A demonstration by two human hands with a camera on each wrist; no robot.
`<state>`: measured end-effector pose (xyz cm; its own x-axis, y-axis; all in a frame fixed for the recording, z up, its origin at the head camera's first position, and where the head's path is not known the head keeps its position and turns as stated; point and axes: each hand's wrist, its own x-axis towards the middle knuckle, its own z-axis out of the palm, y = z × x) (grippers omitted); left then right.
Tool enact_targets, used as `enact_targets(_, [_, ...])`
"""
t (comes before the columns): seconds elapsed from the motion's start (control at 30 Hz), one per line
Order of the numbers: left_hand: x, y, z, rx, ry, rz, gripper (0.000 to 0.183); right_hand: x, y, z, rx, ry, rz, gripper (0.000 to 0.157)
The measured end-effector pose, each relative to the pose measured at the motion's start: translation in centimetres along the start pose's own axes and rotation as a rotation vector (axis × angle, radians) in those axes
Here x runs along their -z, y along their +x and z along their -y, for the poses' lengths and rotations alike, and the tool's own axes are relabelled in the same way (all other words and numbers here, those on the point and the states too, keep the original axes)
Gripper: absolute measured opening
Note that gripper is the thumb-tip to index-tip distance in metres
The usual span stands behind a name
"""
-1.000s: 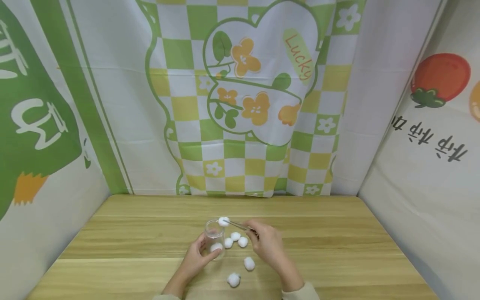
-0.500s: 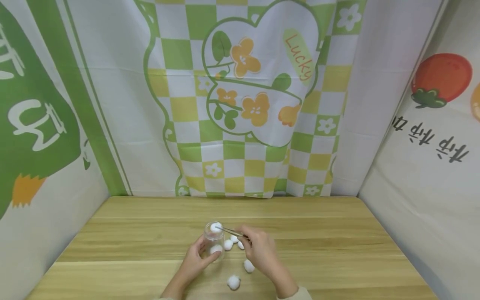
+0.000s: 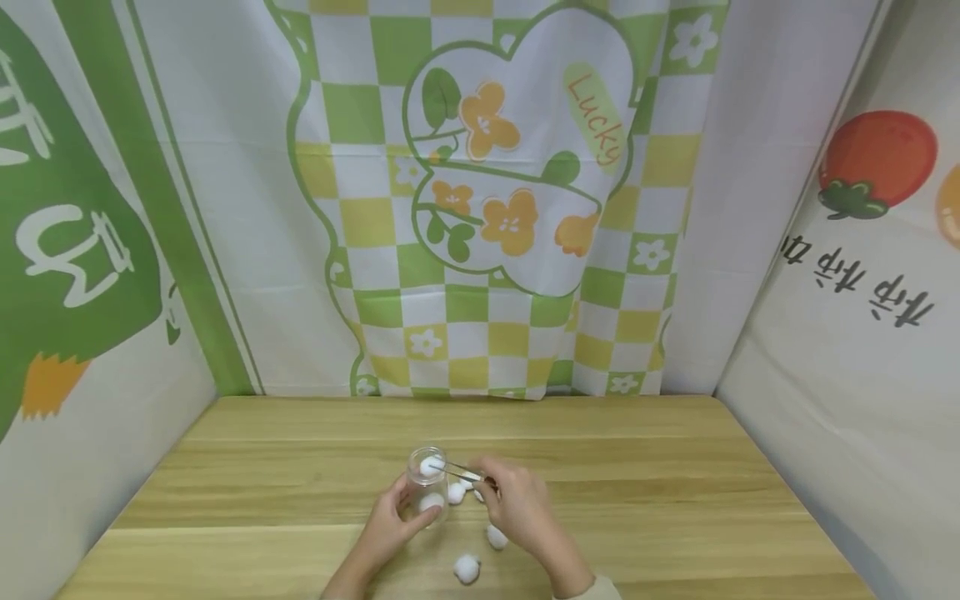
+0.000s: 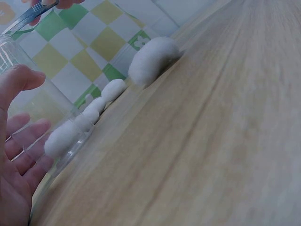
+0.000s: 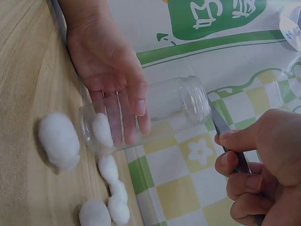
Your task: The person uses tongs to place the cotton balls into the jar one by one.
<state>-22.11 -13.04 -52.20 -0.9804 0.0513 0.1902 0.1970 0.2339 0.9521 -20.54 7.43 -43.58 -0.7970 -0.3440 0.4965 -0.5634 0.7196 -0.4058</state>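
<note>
1. My left hand point(image 3: 396, 518) holds a clear, cylindrical screw-neck jar point(image 5: 169, 92): thumb laid across the near wall, other fingers wrapped behind it, pressing it between them.
2. Jar is roughly upright over the pale wood-grain desk point(image 3: 675, 500), base low at the surface, open mouth uppermost.
3. Inside, near the base: one white, fluffy, rounded cotton ball point(image 5: 102, 130), seen through the wall.
4. My right hand point(image 3: 519, 502) pinches a pair of slim silver metal tweezers point(image 3: 463, 474); thumb and index finger press on the shanks, remaining fingers curled.
5. Tweezers slant down to the jar mouth. At their tips in the head view is a second white cotton ball point(image 3: 431, 466), lined up with the mouth. Whether the tips grip it or merely touch it, I cannot tell.
6. On the desk just right of the jar: a cluster of white cotton balls point(image 3: 456, 493), partly hidden by my right hand.
7. Nearer to me: one loose white ball point(image 3: 497, 536) beside my right wrist, another point(image 3: 467, 569) between my forearms.
8. Behind the desk: a green, yellow and white checked cloth point(image 3: 467, 329).
</note>
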Motion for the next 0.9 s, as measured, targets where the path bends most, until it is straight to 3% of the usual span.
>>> enact_targets(0.47, [0.1,0.1,-0.1,-0.001,0.015,0.012,0.064,1.4,0.2,-0.6,-0.094,0.025,0.117,0.023])
enact_targets(0.9, [-0.1,0.2,0.0,-0.017,0.019,0.010,0.064,2.4,0.2,-1.0,-0.053,0.027,0.173,0.023])
